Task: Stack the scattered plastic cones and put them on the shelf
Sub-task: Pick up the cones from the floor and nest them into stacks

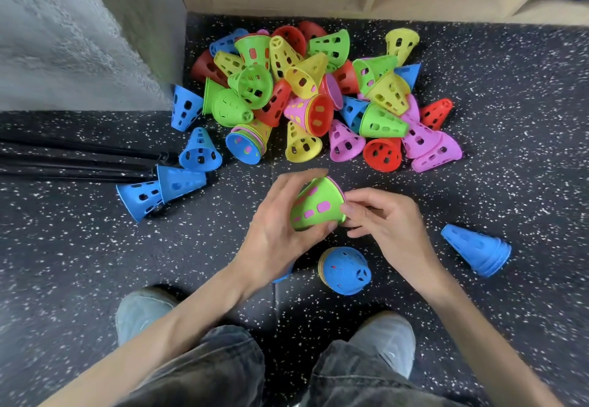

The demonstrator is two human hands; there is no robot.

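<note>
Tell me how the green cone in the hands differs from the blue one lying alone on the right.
The green cone is held off the floor by the left hand and right hand; the blue cone lies untouched on the floor. Pink shows through the green cone's holes, a pink cone nested inside; the blue cone shows only blue. Both are perforated plastic cones lying sideways.

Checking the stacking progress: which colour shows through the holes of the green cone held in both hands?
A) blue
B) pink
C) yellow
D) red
B: the green cone, held by the left hand and right hand, shows pink through its holes and at its rim, so a pink cone sits nested inside.
</note>
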